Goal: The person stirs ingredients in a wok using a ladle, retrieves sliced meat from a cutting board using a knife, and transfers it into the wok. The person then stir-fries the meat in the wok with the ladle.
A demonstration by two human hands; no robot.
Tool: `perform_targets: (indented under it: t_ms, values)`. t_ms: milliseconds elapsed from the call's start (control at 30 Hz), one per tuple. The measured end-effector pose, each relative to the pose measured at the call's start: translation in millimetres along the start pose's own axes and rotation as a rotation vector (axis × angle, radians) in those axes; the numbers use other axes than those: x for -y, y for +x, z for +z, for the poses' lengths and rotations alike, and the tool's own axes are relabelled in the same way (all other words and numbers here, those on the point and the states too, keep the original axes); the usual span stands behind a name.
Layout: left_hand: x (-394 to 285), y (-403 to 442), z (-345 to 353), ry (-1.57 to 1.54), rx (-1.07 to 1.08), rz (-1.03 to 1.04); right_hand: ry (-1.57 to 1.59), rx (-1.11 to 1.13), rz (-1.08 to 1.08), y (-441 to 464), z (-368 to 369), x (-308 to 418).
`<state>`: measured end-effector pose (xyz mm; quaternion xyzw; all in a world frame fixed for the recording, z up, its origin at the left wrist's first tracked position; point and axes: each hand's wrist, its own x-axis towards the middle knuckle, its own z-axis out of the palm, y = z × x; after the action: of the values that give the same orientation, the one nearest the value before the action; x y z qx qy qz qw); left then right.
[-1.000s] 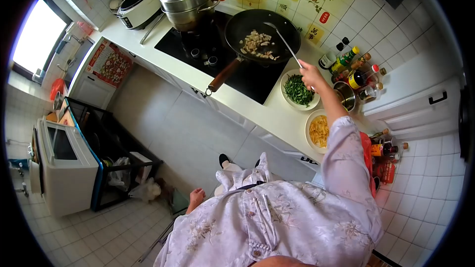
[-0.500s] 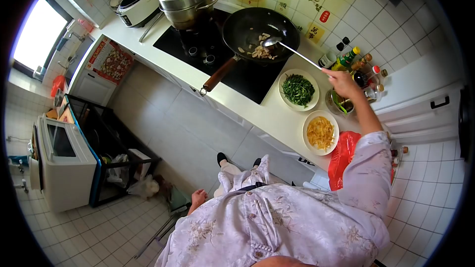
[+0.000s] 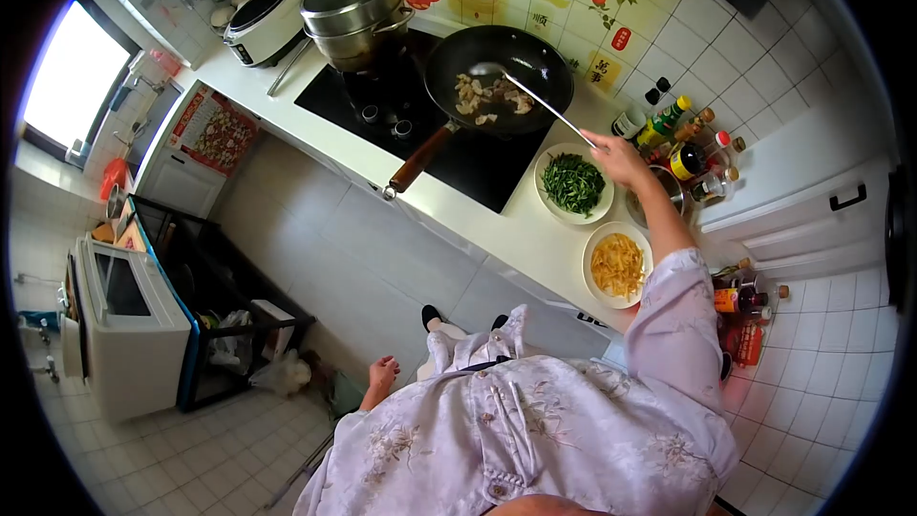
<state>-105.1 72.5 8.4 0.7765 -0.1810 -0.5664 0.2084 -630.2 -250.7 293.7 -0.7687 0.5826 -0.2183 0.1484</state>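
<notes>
My right hand [image 3: 618,157] is closed round the handle of a long metal ladle [image 3: 541,103]. The ladle's bowl rests among pale browned pieces of food [image 3: 485,118] in the black wok [image 3: 535,59]. The wok's wooden handle [image 3: 420,161] points toward me, untouched. Below my right hand stand a plate of chopped greens [image 3: 573,183] and a plate of yellow shreds [image 3: 618,265]. My left hand [image 3: 384,373] hangs at my side over the floor with its fingers loosely curled, holding nothing visible.
A lidded steel pot [image 3: 353,14] stands on the black cooktop [image 3: 497,167], left of the wok. Sauce bottles [image 3: 688,148] and a metal bowl [image 3: 669,193] are at the right. A rice cooker [image 3: 263,24] is farther left; a white oven [image 3: 129,325] sits on a black rack.
My right hand and the ladle have moved left, shifting the ladle's bowl across the wok. The food pieces lie differently. My left hand's fingers look a little looser.
</notes>
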Motion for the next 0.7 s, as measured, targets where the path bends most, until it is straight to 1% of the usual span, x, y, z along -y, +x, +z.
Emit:
perform_targets:
  t_ms: [67,100,167,200,267,333,400,467,533,567,633,667,700]
  values:
    - [3,-4,-5,0.024,-0.002,-0.008,0.232,0.170,0.439,24,4,29]
    - [12,3,-7,0.014,0.012,-0.009,0.238,0.170,0.440,34,13,36]
    - [23,5,-11,0.005,0.023,-0.010,0.433,0.131,0.584,48,27,46]
    - [25,1,-12,-0.016,0.021,-0.016,0.438,0.130,0.584,48,29,49]
    - [26,-2,-15,-0.037,0.017,-0.019,0.465,0.205,0.588,42,31,57]
    - [24,-11,-16,0.008,-0.012,0.002,0.412,0.231,0.547,24,28,50]
    - [30,-7,-20,-0.013,0.008,0.024,0.177,0.217,0.222,2,17,35]
    - [35,-5,-19,-0.033,0.029,0.046,0.001,0.206,0.124,-19,2,16]
    - [26,-6,-16,-0.014,-0.004,0.027,-0.205,0.271,0.349,-28,-40,47]
    - [22,-7,-14,-0.048,-0.008,0.016,-0.207,0.269,0.350,-30,-52,51]
    - [15,-4,-11,-0.043,0.009,0.022,-0.395,0.233,0.393,-35,-72,46]
    - [12,-4,-12,-0.035,0.020,0.023,-0.394,0.231,0.395,-40,-76,33]
    - [11,0,-14,-0.032,0.021,0.026,-0.297,0.166,0.291,-43,-82,29]
